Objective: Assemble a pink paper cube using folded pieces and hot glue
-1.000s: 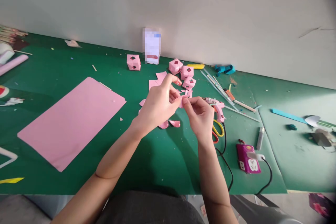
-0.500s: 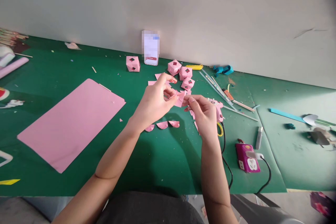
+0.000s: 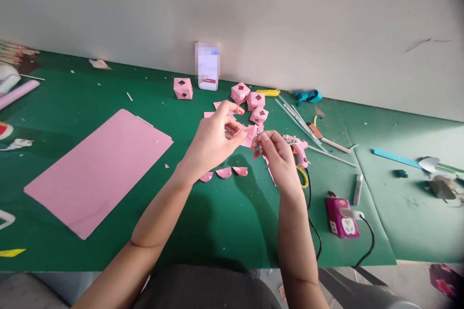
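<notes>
Above the green table (image 3: 224,222), my left hand (image 3: 212,142) and my right hand (image 3: 277,157) both pinch one small pink paper piece (image 3: 249,136) between their fingertips. Three curved pink paper petals (image 3: 224,173) lie on the table just under my hands. Behind my hands stand a few folded pink paper cubes (image 3: 255,101), and one more pink cube (image 3: 182,88) sits apart to the left. Some flat pink scraps lie half hidden behind my left hand.
A large pink sheet (image 3: 97,169) lies to the left. A pink glue gun (image 3: 299,149), yellow-handled scissors (image 3: 303,178), glue sticks (image 3: 297,118) and a pink power strip (image 3: 342,217) with a black cord sit to the right. A phone (image 3: 207,65) leans on the wall.
Both hands have shifted slightly left and lower while working the small pink piece between their fingertips. The petals on the table are more exposed.
</notes>
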